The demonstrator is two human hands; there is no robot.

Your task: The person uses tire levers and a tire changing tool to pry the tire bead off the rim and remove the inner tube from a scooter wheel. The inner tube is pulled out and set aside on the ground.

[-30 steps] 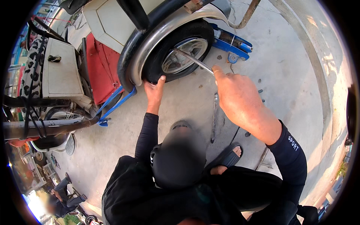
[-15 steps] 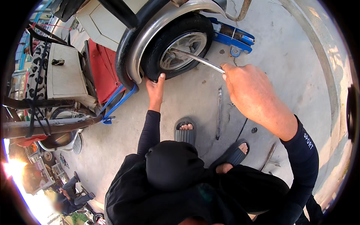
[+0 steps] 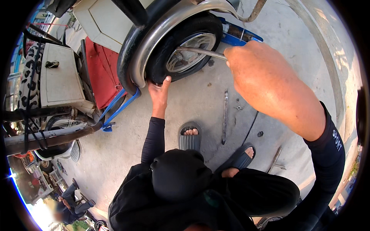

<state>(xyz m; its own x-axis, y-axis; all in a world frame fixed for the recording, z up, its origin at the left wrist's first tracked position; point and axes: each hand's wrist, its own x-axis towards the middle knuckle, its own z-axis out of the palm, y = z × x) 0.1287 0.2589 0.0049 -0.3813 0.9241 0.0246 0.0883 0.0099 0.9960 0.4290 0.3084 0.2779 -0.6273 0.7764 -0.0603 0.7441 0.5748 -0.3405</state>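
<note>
A black tire with a silver spoked rim sits under a curved steel mudguard. My left hand grips the tire's lower left edge, thumb up on the sidewall, fingers partly hidden. A long steel bar runs from the wheel's hub area into my right hand, which is closed round its outer end; the tool's tip is too small to make out.
A blue floor jack lies behind the wheel. On the concrete are another steel bar, small metal parts and my sandaled feet. A red panel, blue straps and vehicle framing occupy the left; another person is at lower left.
My right hand has moved up and to the right with the bar, which lies flatter than before. My left hand stays on the tire.
</note>
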